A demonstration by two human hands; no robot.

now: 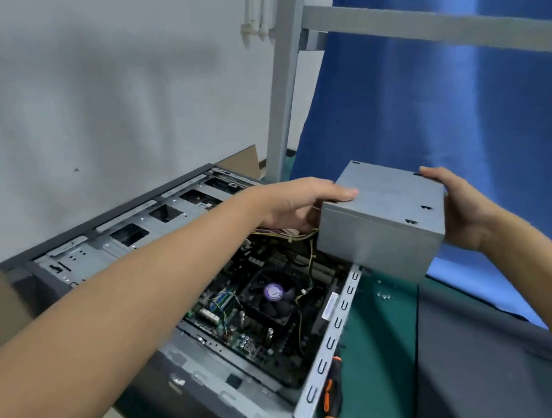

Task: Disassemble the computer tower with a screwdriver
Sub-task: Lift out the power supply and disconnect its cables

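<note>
Grey power supply [381, 225], orange-and-black screwdriver [333, 391], green mat [378, 353], blue curtain [445, 117].

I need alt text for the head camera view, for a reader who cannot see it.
A person's left hand and right hand hold a grey rectangular metal box above an open computer tower lying on its side, yellow cables hanging beneath the box. A black-and-orange screwdriver and loose screws lie on the green mat beside the tower.
</note>
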